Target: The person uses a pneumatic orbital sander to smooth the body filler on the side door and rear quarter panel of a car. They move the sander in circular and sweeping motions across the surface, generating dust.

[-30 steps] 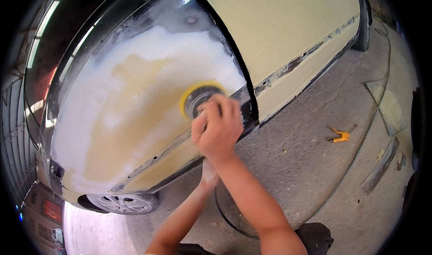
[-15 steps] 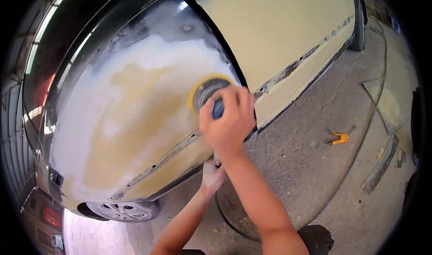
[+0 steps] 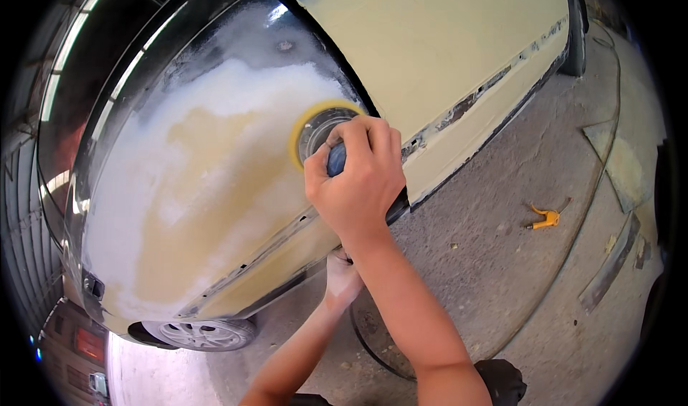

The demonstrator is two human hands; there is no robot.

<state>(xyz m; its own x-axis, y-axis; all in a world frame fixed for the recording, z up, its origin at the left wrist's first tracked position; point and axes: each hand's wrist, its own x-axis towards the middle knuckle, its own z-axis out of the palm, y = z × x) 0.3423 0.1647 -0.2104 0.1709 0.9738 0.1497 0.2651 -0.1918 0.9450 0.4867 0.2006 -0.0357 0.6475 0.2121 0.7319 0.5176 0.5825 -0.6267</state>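
My right hand [image 3: 362, 173] is wrapped over the top of a round sander [image 3: 335, 161] with a blue body and a yellow-edged disc. The disc lies against the car door panel [image 3: 215, 184], near its edge by the dark door gap. White and tan patches of dusty filler cover that panel. Below, my left hand [image 3: 342, 277] is closed beside the lower edge of the door, partly behind my right wrist. What its fingers hold is hidden; a black hose [image 3: 369, 345] shows just beneath it.
A cream-coloured neighbouring panel [image 3: 444, 62] of the car is at the upper right. On the concrete floor lie a yellow air blow gun [image 3: 546, 217], a long hose [image 3: 573, 241] and flat scrap pieces [image 3: 609, 263]. The car's wheel [image 3: 204, 334] is at the lower left.
My right hand and the sander have shifted slightly left and up across the door panel. My left hand stays low behind the right wrist.
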